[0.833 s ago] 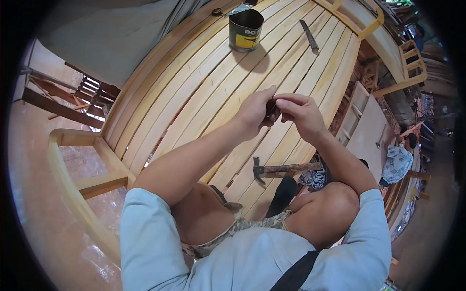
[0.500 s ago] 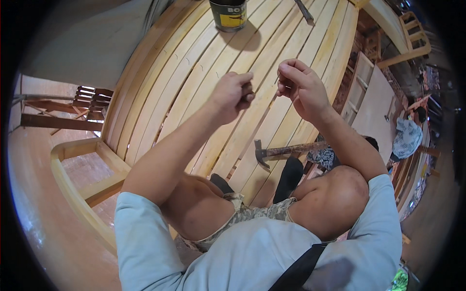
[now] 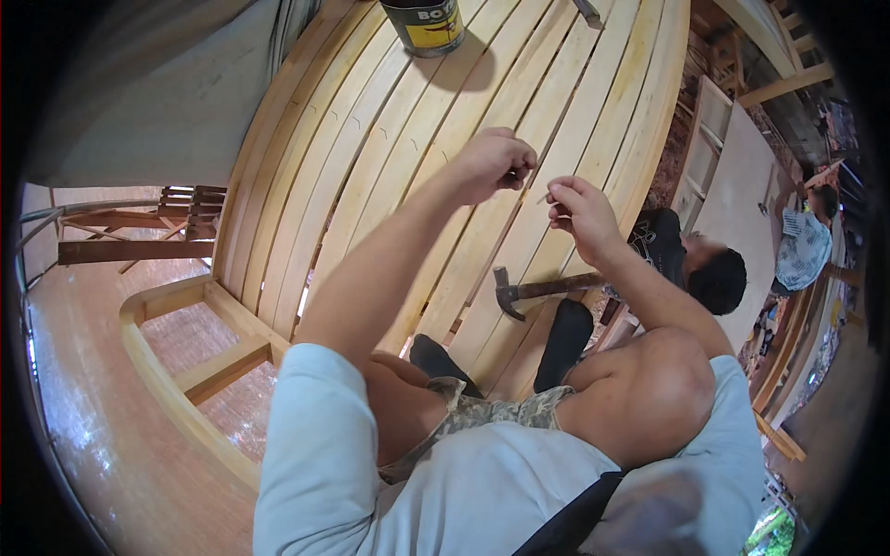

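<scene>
Your left hand (image 3: 491, 165) is fisted; your right hand (image 3: 577, 206) pinches a thin nail (image 3: 541, 196); beyond them stands a black-and-yellow-labelled can (image 3: 425, 25).

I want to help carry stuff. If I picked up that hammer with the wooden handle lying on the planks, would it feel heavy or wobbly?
The claw hammer with the wooden handle would probably feel stiff, not wobbly. Its dark metal head looks chunky, so that end likely pulls down. Lying flat on the pale wooden slats, it seems unlikely to roll if nudged.
</scene>
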